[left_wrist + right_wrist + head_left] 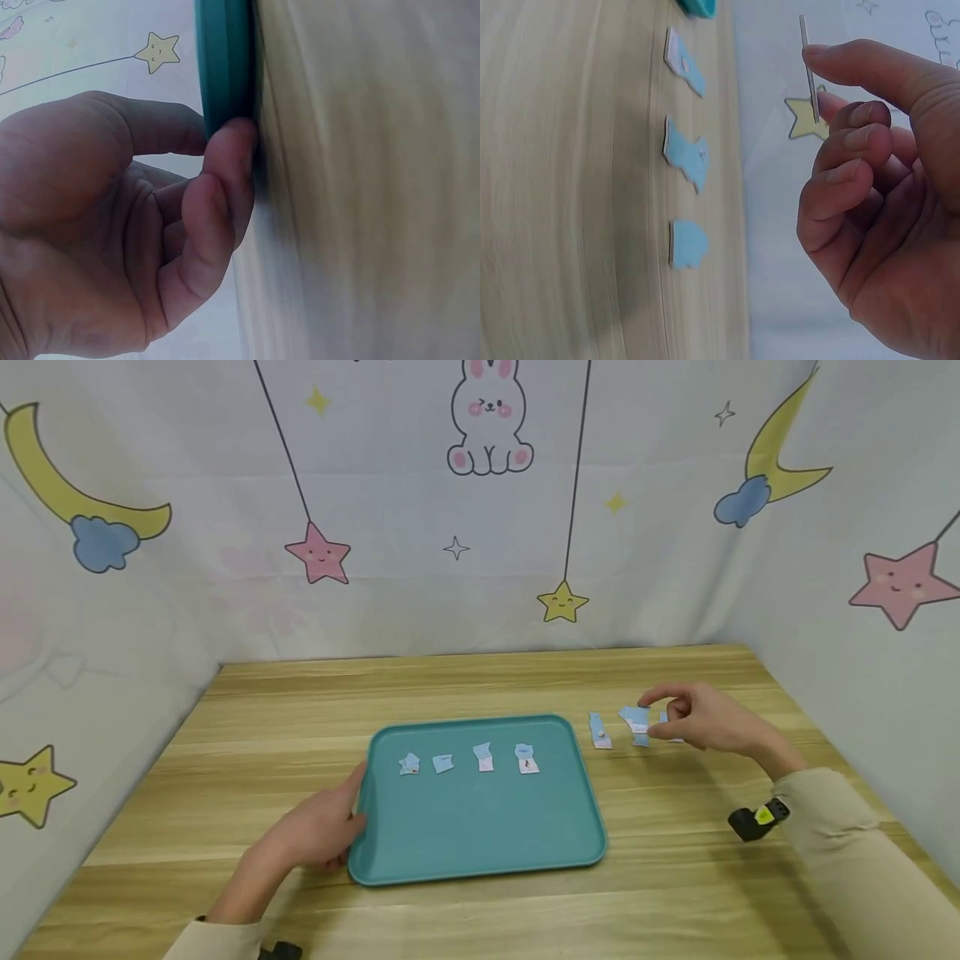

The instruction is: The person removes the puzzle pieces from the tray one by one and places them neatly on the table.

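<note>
My left hand (321,828) grips the left edge of a teal tray (480,835), thumb and fingers pinching the rim in the left wrist view. Several pale blue and white cardboard pieces (527,758) lie in a row across the tray's upper part. Right of the tray, my right hand (705,718) pinches a thin, flat cardboard piece (810,71) between thumb and index finger, raised above the table. The other fingers curl inward. Below it, three more pieces lie on the table: one nearest the tray (684,61), a middle one (685,154) and a far one (688,244).
The wood-grain table (480,918) carries the tray near its middle. A white cloth backdrop (420,502) printed with stars, moons and a rabbit rises behind the table and along its sides. A black camera (757,818) sits on the right wrist.
</note>
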### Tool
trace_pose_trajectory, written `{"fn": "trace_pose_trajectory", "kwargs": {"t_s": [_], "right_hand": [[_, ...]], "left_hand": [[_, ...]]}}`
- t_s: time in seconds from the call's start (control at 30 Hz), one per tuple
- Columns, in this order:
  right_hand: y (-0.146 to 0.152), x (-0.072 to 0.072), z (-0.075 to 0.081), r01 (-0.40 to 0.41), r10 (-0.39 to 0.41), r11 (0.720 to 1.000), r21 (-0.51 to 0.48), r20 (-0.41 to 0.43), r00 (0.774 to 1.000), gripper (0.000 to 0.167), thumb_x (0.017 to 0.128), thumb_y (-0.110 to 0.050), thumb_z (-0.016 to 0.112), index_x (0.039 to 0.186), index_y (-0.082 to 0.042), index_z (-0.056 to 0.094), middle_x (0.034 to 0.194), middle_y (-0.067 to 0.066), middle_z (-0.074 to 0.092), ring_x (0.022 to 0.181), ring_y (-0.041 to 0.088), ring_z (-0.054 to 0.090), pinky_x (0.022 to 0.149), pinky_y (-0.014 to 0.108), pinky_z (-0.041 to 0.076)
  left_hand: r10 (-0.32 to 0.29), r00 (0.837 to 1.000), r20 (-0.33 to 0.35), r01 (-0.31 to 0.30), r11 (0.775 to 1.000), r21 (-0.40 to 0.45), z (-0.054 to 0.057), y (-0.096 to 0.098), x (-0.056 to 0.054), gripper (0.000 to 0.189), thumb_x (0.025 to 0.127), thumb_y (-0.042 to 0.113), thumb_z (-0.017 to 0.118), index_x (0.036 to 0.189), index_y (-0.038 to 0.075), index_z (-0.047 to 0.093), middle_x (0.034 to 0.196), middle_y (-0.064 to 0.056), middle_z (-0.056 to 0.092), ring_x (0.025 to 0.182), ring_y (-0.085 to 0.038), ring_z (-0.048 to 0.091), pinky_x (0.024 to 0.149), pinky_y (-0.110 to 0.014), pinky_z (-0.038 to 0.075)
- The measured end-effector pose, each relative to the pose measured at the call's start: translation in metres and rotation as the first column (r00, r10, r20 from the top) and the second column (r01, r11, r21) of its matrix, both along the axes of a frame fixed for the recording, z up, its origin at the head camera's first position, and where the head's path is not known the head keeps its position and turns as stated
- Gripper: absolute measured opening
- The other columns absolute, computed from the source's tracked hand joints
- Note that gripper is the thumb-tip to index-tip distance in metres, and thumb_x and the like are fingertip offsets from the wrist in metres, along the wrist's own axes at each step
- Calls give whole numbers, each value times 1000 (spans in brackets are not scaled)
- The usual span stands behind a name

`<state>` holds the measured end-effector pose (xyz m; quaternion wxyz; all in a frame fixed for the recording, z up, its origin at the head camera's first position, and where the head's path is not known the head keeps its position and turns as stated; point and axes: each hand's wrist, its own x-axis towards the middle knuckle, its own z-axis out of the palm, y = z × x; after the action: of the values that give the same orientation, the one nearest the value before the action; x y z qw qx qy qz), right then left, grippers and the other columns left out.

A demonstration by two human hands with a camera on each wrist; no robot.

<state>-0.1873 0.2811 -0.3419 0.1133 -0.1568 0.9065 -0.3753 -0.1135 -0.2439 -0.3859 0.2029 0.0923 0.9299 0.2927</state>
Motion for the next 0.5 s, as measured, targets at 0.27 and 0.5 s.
{"fn": "trace_pose_trajectory", "kwargs": {"t_s": [0.27,0.5], "right_hand": [[28,0,-1,45,-45,999,14,-4,999,45,95,-19,77,135,-4,64,61,-4,43,48,9,39,53,30,42],[52,-3,-5,79,-79,996,37,-4,997,45,98,-20,75,138,-3,63,60,-3,44,48,12,42,53,30,42]], "left_hand": [[-21,1000,9,21,998,51,-1,-2,5,81,102,4,51,166,-9,3,61,-7,62,43,-19,59,45,-35,51],[-56,998,17,55,998,42,-4,-5,4,80,103,4,51,165,-11,2,61,-3,63,44,-17,60,47,-33,52]]}}
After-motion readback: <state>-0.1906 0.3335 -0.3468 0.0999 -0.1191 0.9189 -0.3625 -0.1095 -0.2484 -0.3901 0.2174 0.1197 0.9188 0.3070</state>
